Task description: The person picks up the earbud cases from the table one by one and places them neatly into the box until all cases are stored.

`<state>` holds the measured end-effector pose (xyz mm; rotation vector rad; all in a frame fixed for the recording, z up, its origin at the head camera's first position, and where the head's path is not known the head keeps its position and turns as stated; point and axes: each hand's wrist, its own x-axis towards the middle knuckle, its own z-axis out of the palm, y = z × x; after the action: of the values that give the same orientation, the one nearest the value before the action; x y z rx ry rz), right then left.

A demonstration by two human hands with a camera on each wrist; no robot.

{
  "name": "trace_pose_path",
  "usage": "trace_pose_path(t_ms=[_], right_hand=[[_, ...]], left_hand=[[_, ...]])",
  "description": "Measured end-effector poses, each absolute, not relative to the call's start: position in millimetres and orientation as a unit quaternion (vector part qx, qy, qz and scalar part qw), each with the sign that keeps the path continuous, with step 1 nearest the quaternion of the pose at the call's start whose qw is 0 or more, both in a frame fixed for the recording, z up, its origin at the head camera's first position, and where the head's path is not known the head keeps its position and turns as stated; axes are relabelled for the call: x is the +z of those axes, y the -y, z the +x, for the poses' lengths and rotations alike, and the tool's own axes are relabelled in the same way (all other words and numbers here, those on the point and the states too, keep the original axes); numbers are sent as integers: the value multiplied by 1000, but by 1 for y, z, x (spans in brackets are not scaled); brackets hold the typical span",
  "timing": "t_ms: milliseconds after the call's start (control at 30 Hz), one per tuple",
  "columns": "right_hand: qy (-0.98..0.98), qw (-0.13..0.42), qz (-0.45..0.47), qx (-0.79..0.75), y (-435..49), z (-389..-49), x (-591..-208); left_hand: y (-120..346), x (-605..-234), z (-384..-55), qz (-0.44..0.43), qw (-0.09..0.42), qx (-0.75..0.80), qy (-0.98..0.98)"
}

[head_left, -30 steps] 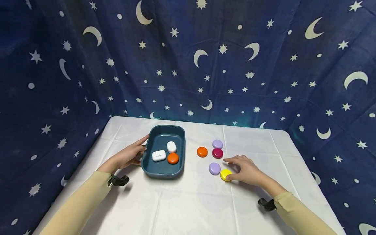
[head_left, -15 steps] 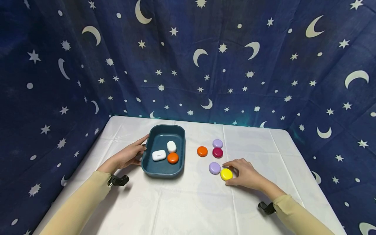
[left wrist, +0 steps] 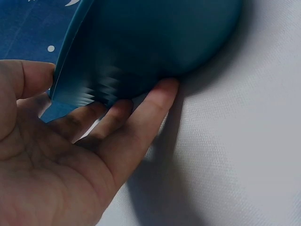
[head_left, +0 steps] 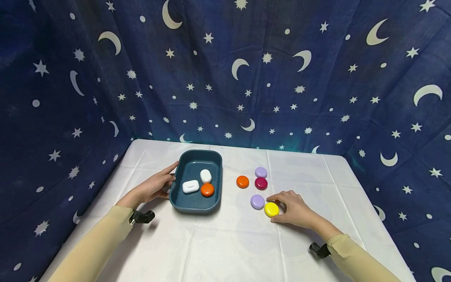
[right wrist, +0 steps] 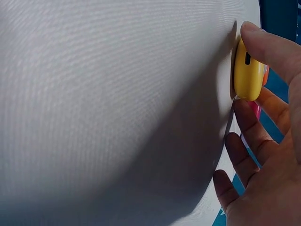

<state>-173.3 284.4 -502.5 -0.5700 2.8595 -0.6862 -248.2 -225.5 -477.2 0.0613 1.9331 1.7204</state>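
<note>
In the head view, a dark teal tray (head_left: 197, 208) stands on the table's left half. My left hand (head_left: 154, 188) touches its left wall from outside; in the left wrist view, the thumb (left wrist: 37, 77) meets the rim and the other fingers rest low on the wall. Inside the tray lie two white rounded oblong pieces (head_left: 190, 187) and an orange disc (head_left: 207, 190). My right hand (head_left: 296, 210) holds a glossy yellow round case (head_left: 271, 209) by its edge, thumb on the near side and index finger on the far side. A dark slot shows in the case's side in the right wrist view.
Left of the right hand lie a lilac disc (head_left: 257, 202), a crimson disc (head_left: 261, 183), another lilac disc (head_left: 261, 172) and an orange disc (head_left: 242, 181). A white cloth (head_left: 229, 243) covers the table. A blue star-and-moon curtain (head_left: 225, 70) hangs behind and along both sides.
My right thumb has moved from over the yellow case to its near edge, and the hand has settled round it. The left hand and the tray have stayed put.
</note>
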Motion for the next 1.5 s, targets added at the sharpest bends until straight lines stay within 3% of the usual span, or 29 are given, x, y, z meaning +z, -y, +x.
trace_pose_path(t_ms=[1033, 1500], right_hand=[[-951, 68, -188, -235, -285, -173, -504], [-947, 29, -188, -257, -284, -191, -466]], left_hand=[[226, -474, -247, 25, 274, 644, -714], [226, -474, -246, 27, 278, 643, -714]])
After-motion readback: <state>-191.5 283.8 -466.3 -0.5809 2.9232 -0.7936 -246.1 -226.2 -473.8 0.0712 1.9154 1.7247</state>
